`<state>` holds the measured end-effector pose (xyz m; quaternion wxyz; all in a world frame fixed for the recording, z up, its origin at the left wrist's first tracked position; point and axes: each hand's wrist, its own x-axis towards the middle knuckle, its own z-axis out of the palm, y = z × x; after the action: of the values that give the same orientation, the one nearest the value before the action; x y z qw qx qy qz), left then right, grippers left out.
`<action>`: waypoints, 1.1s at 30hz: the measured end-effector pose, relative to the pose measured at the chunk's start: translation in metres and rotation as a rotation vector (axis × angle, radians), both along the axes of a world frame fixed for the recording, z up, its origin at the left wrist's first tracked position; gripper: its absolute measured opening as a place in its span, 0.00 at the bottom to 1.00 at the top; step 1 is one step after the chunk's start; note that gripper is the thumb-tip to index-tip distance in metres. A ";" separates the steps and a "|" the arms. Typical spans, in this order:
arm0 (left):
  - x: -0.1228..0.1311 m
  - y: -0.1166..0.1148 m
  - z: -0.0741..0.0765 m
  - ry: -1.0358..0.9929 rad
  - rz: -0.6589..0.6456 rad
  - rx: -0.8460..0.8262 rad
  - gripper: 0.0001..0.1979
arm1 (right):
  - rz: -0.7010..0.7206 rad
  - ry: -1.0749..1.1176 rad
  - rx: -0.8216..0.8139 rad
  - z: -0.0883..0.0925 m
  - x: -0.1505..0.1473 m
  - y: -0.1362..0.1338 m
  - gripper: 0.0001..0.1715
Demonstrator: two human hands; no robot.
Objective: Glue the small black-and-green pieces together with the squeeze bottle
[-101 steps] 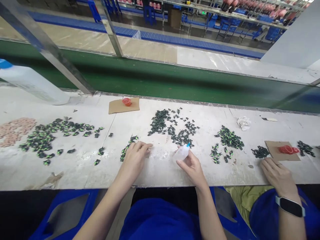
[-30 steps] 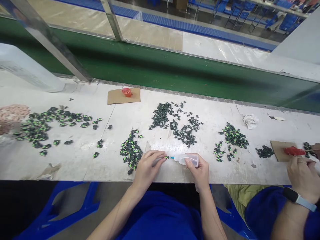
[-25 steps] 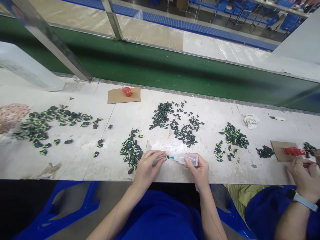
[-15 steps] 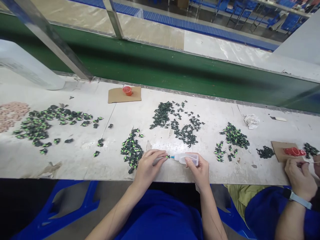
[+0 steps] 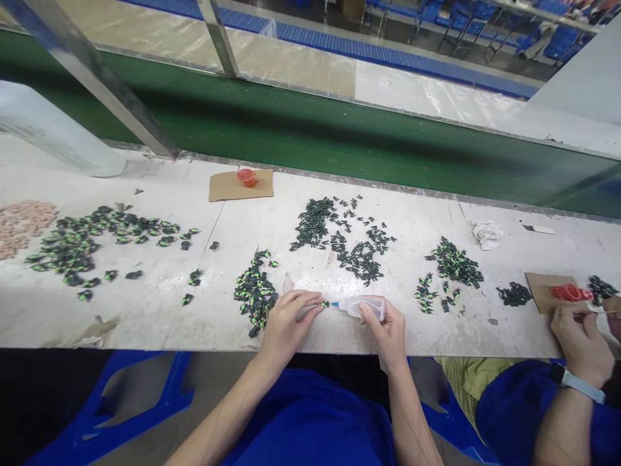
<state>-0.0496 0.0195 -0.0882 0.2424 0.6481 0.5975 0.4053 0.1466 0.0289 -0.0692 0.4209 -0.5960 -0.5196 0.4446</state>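
A small squeeze bottle (image 5: 353, 307) lies almost level in the right hand (image 5: 389, 330), just above the near part of the worktop (image 5: 194, 323). Its long axis runs sideways, and its thin blue nozzle (image 5: 334, 304) points to nine o'clock. The bottle is cloudy see-through plastic with a rounded body narrowing to a pale neck. The right hand's thumb and fingers are closed round its body; whether it rests on the worktop I cannot tell.

The nozzle meets or nearly meets a tiny black and green piece (image 5: 325, 305), pinched between the thumb and fingers of the left hand (image 5: 286, 323).

Seen from the bottle, a heap of black and green pieces (image 5: 255, 291) lies at nine o'clock, just past the left hand. Between ten and eleven, a red cup (image 5: 247, 178) stands on cardboard (image 5: 220, 188). Dark pieces (image 5: 313, 223) spread from eleven to twelve. Another black and green pile (image 5: 456, 264) sits between two and three. Well off at three is a co-worker's hand (image 5: 582, 343).
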 end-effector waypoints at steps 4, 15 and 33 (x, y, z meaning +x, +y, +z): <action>-0.001 -0.001 0.001 0.004 -0.019 0.007 0.05 | -0.011 0.003 0.007 0.001 0.000 0.000 0.15; -0.001 0.000 0.001 0.014 -0.018 0.014 0.05 | 0.027 -0.004 0.011 0.003 0.000 0.001 0.15; -0.002 -0.001 0.000 -0.009 -0.042 0.008 0.05 | -0.010 0.122 0.199 0.000 0.018 0.013 0.20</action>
<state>-0.0516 0.0188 -0.0879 0.2510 0.6598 0.5810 0.4052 0.1647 0.0414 -0.0687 0.5110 -0.5259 -0.5315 0.4242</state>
